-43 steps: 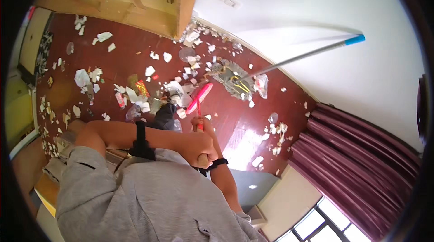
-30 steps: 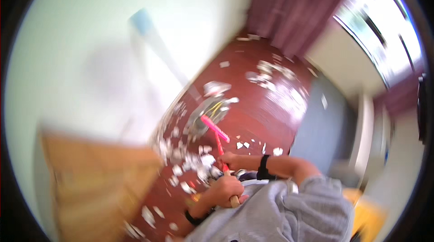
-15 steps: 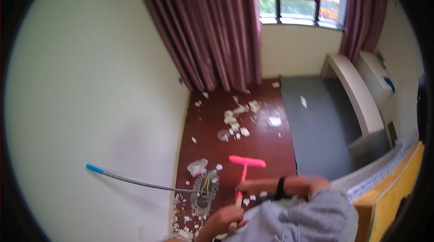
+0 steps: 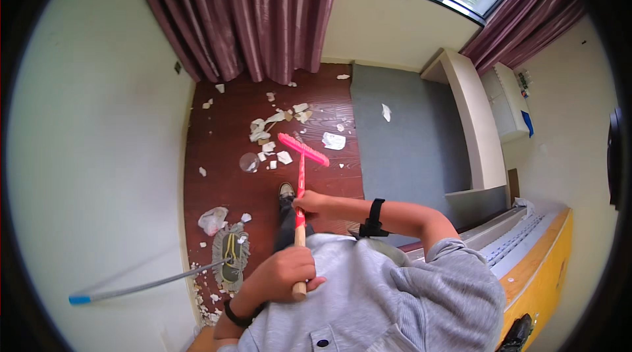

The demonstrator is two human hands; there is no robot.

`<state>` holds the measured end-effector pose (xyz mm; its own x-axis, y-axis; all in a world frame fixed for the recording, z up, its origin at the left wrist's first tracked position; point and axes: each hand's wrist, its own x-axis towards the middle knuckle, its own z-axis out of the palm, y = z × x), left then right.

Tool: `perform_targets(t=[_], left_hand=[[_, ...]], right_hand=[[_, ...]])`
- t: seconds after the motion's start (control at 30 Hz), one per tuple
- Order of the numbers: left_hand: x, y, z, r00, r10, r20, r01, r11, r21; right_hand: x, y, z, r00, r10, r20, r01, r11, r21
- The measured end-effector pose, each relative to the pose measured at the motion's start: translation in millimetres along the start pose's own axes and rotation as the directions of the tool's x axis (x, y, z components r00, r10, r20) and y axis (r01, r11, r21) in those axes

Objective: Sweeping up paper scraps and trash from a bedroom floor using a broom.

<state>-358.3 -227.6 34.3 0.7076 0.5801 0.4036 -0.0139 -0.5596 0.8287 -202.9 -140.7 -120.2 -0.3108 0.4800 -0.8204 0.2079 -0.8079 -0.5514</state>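
Both of my hands are closed around a broom with a pink head [image 4: 309, 151] and a wooden-ended handle. My left hand [image 4: 286, 273] grips the bare wood near the end, close to my grey shirt. Higher up, where the handle is pink and red, my right hand [image 4: 312, 203] wraps round it. The broom head points away from me, beside scattered white paper scraps [image 4: 260, 129] on the dark red floor. Whether its bristles touch the floor, I cannot tell. One shoe [image 4: 286, 190] shows left of the handle.
A flat grey mop [image 4: 230, 256] lies at the left, its handle reaching to the wall, beside a crumpled plastic bag [image 4: 212, 220]. A clear round lid-like piece [image 4: 249, 162] is among the scraps. Grey matting [image 4: 408, 135] and pale furniture [image 4: 471, 122] occupy the right; purple curtains [image 4: 243, 16] hang ahead.
My view has shifted, and more of my body and a shoe now show. The broom head has moved forward, closer to the scraps, and tilted. Both hands still hold the handle.
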Motion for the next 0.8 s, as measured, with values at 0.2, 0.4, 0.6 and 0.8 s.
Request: perform_targets(t=[0.2,0.4,0.6,0.8], left_hand=[[122.9,-96.8,-68.4,0.966,0.172,0.193,-0.174,0.985,-0.008],[256.7,-225.5,-60.7,0.86,0.45,0.239,-0.356,0.867,-0.349],[383.6,-328.0,4.2,0.943,0.11,0.314,0.04,0.898,-0.437],[500.4,-407.8,65.3,0.959,-0.03,0.281,0.165,0.866,-0.471]], right_hand=[[42.7,-82.3,-115.4,0.998,0.002,-0.056,0.013,0.965,0.264],[71.5,-99.9,-257.0,0.951,0.052,-0.306,0.121,0.846,0.52],[105.6,-68.5,-425.6,0.792,0.098,-0.602,0.44,0.592,0.675],[146.8,-80.5,-571.8,0.81,0.135,-0.571,0.41,0.567,0.715]])
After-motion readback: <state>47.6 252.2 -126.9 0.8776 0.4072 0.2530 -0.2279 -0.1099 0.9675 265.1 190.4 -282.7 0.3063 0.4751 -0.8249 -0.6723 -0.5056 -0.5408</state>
